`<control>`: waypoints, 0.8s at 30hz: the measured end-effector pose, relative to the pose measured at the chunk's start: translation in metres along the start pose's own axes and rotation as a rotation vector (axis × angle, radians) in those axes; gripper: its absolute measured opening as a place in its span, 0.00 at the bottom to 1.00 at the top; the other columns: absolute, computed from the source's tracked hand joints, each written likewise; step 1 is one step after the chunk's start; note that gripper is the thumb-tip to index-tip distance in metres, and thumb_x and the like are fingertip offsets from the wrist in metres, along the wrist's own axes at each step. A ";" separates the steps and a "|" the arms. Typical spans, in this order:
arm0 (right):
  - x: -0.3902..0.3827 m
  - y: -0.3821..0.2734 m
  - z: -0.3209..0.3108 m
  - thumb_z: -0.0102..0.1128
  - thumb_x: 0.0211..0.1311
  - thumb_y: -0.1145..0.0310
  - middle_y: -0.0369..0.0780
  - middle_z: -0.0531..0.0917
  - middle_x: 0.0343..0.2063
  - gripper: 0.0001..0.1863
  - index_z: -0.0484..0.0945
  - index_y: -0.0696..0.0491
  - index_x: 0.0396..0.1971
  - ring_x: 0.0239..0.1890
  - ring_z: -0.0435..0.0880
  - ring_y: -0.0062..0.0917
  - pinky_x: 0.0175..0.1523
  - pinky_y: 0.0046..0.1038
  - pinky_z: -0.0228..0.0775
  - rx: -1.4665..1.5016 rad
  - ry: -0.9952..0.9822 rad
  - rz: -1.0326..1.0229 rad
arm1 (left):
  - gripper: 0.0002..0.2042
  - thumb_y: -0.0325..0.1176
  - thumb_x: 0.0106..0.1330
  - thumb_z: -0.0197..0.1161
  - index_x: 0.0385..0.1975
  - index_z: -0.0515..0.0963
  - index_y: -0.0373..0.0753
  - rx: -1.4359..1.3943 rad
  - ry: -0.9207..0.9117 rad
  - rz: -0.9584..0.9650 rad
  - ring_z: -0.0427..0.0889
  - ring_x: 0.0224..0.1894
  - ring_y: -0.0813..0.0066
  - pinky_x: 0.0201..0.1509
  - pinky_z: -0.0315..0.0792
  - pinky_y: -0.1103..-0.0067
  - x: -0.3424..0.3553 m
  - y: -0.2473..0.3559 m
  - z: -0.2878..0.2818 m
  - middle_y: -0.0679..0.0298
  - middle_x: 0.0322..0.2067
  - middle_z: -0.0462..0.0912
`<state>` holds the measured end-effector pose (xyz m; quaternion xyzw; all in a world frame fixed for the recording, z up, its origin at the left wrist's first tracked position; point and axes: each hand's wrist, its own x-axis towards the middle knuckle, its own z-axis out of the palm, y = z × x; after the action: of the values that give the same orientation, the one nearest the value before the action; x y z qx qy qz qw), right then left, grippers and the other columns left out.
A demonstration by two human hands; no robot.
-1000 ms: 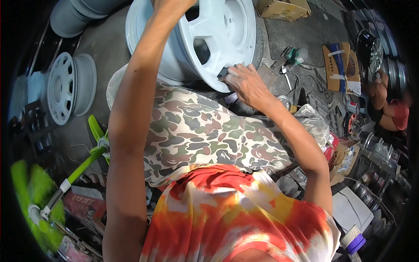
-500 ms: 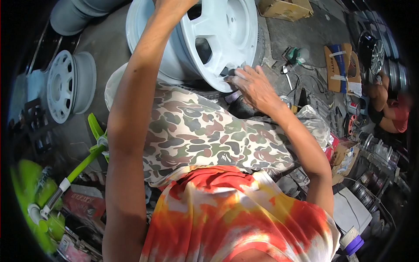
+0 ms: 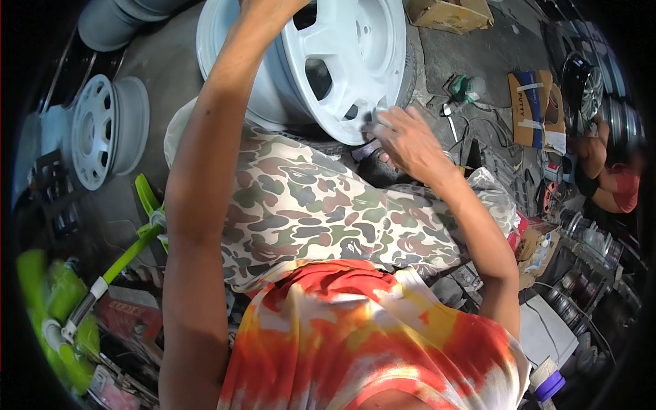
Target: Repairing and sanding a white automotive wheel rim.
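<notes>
A pale grey-white car wheel rim (image 3: pixel 365 48) stands tilted in front of my legs, its spoked face turned to the right. My left hand (image 3: pixel 277 9) reaches to the rim's upper part; the frame's top edge cuts off its fingers. At the lower edge of the rim's face, beside a small spoke opening, is my right hand (image 3: pixel 413 147). Its fingers are bent, with dusty grey tips close against the rim. A greyish bit at the fingertips is too blurred to name. Beneath the rim lies a black tyre (image 3: pixel 410 68), partly hidden.
Another pale rim (image 3: pixel 96 133) stands at the left. A bright green stand (image 3: pixel 130 253) is at lower left. To the right are a green power tool (image 3: pixel 468 87), cables, a cardboard box (image 3: pixel 536 109), and stacked rims. A person (image 3: pixel 615 178) sits at far right.
My right hand has shifted slightly right along the rim's lower edge, its fingers drawn closer together. My left hand stays at the top of the rim.
</notes>
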<state>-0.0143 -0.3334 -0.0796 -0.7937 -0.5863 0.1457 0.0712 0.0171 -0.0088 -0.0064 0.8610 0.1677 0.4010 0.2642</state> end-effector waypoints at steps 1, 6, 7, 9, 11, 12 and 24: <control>-0.009 0.008 -0.002 0.62 0.64 0.69 0.45 0.76 0.62 0.17 0.81 0.52 0.52 0.66 0.72 0.43 0.71 0.47 0.61 -0.001 -0.006 0.003 | 0.11 0.29 0.65 0.54 0.41 0.82 0.35 0.010 -0.020 0.035 0.78 0.48 0.39 0.53 0.72 0.57 0.001 -0.001 0.002 0.41 0.41 0.80; -0.019 0.012 -0.007 0.63 0.61 0.64 0.46 0.79 0.57 0.13 0.85 0.56 0.41 0.61 0.77 0.48 0.68 0.46 0.68 0.219 0.043 0.110 | 0.11 0.29 0.65 0.54 0.41 0.81 0.35 0.058 -0.054 0.032 0.78 0.49 0.39 0.53 0.72 0.57 0.001 0.001 0.001 0.41 0.41 0.80; -0.017 0.009 -0.004 0.63 0.60 0.65 0.46 0.80 0.57 0.12 0.85 0.56 0.39 0.59 0.78 0.48 0.66 0.44 0.70 0.333 0.067 0.063 | 0.11 0.29 0.65 0.54 0.41 0.81 0.35 0.028 -0.046 0.010 0.78 0.49 0.38 0.53 0.72 0.56 -0.001 0.002 0.002 0.41 0.41 0.80; -0.010 -0.002 -0.008 0.63 0.56 0.67 0.43 0.79 0.59 0.11 0.85 0.57 0.35 0.57 0.81 0.45 0.62 0.40 0.74 0.408 0.099 0.033 | 0.11 0.29 0.66 0.54 0.41 0.81 0.35 0.006 -0.035 -0.010 0.78 0.49 0.38 0.53 0.72 0.56 -0.002 0.003 0.001 0.41 0.40 0.80; -0.006 -0.007 -0.010 0.63 0.53 0.68 0.40 0.78 0.62 0.08 0.83 0.58 0.28 0.54 0.83 0.40 0.58 0.38 0.77 0.498 0.003 0.022 | 0.11 0.29 0.66 0.54 0.43 0.81 0.35 0.016 -0.012 0.017 0.78 0.49 0.38 0.53 0.72 0.56 0.001 0.003 0.002 0.41 0.40 0.80; -0.003 -0.007 -0.010 0.63 0.51 0.68 0.37 0.77 0.64 0.08 0.79 0.59 0.23 0.52 0.84 0.38 0.55 0.37 0.78 0.498 0.002 -0.019 | 0.11 0.29 0.66 0.54 0.43 0.81 0.35 0.018 -0.012 0.020 0.78 0.49 0.38 0.53 0.72 0.56 0.001 0.002 0.002 0.41 0.40 0.80; -0.004 0.002 -0.009 0.59 0.66 0.68 0.48 0.82 0.47 0.10 0.82 0.59 0.41 0.47 0.83 0.45 0.53 0.42 0.77 0.510 0.112 0.112 | 0.12 0.28 0.61 0.57 0.44 0.81 0.37 0.036 -0.034 0.002 0.78 0.51 0.39 0.55 0.72 0.56 -0.003 -0.001 0.004 0.42 0.43 0.79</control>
<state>-0.0110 -0.3377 -0.0712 -0.7883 -0.4809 0.2483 0.2928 0.0184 -0.0112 -0.0111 0.8725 0.1694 0.3834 0.2510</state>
